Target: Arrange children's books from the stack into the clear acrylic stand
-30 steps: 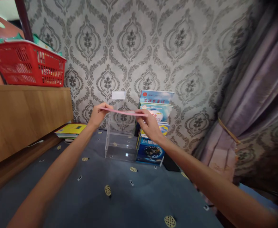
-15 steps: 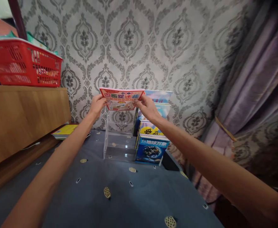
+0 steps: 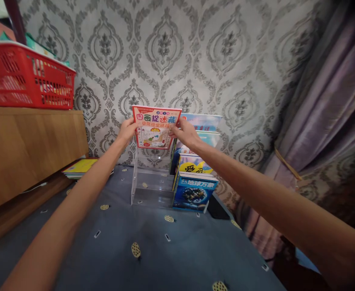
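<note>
A thin picture book (image 3: 156, 128) with a red-edged cover is held by its two sides, its front facing me. My left hand (image 3: 128, 131) grips its left edge, and my right hand (image 3: 185, 132) grips the right edge with the thumb on the cover. The book is over the rear left part of a clear tiered book stand (image 3: 153, 198); whether it touches the stand I cannot tell. On the stand's right half several books stand in rows: a blue earth book (image 3: 193, 195) in front, a yellow-and-purple book (image 3: 192, 165) behind it, and light blue books (image 3: 206, 122) at the back.
A wooden cabinet (image 3: 34, 149) at left bears a red plastic basket (image 3: 51, 85). Beside it lies a stack of books with a yellow cover (image 3: 82, 165). A dark flat object (image 3: 218, 208) lies right of the stand. A purple curtain (image 3: 313, 133) hangs at right.
The picture book has tipped more upright, so more of its cover shows, and its lower edge sits lower. Both hands keep their hold.
</note>
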Motion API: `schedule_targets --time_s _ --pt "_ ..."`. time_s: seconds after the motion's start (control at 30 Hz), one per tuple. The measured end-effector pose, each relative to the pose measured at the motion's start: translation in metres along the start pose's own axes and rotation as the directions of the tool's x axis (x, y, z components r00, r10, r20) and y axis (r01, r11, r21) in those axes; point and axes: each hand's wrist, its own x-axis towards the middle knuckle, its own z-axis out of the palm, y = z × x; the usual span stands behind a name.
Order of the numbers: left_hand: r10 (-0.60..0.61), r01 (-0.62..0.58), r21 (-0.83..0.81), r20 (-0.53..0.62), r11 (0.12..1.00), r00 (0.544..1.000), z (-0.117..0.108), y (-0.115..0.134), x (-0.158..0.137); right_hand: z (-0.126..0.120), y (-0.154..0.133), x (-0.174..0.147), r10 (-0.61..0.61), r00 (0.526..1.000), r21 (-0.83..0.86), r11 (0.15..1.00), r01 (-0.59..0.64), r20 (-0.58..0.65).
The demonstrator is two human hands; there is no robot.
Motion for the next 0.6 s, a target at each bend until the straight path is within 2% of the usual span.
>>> schedule_targets --time_s 0.3,0.47,0.6 --pt "-0.017 0.017 -0.023 -0.016 1.000 1.000 0.014 -0.019 0.041 -0.016 0.003 0.021 0.067 0.997 0.017 0.998 -0.067 -0.024" --pt "-0.062 0.062 -0.015 -0.016 0.998 0.998 0.013 -0.035 0.039 -0.017 0.003 0.020 0.066 0.997 -0.044 0.997 -0.067 -0.034" --pt "-0.113 0.113 0.005 -0.024 0.994 0.993 0.010 -0.046 0.030 -0.016 0.008 0.017 0.006 0.999 -0.086 0.996 -0.010 -0.043"
